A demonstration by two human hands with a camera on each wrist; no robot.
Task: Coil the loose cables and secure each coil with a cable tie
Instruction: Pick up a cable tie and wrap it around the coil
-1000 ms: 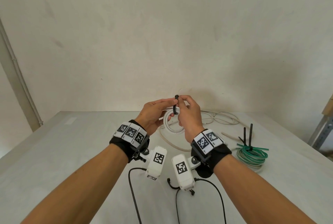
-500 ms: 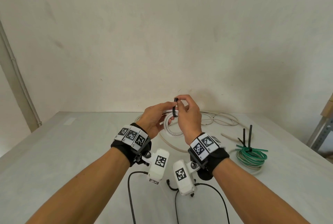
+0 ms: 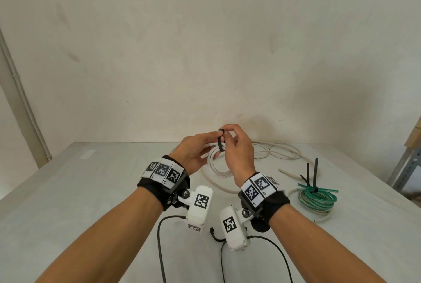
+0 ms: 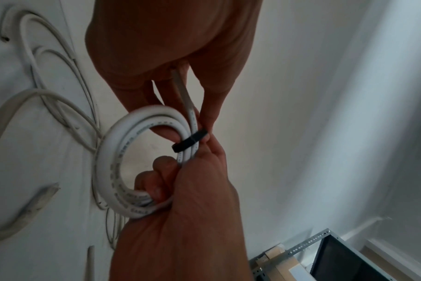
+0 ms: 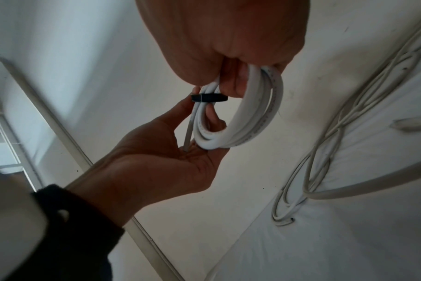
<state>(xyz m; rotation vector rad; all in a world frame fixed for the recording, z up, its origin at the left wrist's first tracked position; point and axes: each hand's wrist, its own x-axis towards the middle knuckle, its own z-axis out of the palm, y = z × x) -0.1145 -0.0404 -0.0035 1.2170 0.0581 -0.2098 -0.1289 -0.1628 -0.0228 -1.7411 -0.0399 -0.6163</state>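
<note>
Both hands hold a small white cable coil [image 3: 213,164] in the air above the table [image 3: 91,191]. A black cable tie [image 3: 220,140] is looped round its strands. My left hand [image 3: 196,150] has a finger through the coil [image 5: 260,121] and pinches the strands beside the tie [image 5: 209,98]. The cable's loose end lies against the left palm. My right hand [image 3: 239,152] curls its lower fingers round the coil [image 4: 108,157], while its thumb and forefinger pinch the tie [image 4: 189,142].
A green cable coil [image 3: 315,196] bound with black ties lies at the right. Loose beige cables [image 3: 280,152] sprawl along the back by the wall, and one strand [image 3: 214,184] runs under my hands. A metal rack [image 3: 407,168] stands at the right edge.
Both hands have sunk slightly with the coil. The tie stood up taller above the fingers a second ago and now sits closer round the strands.
</note>
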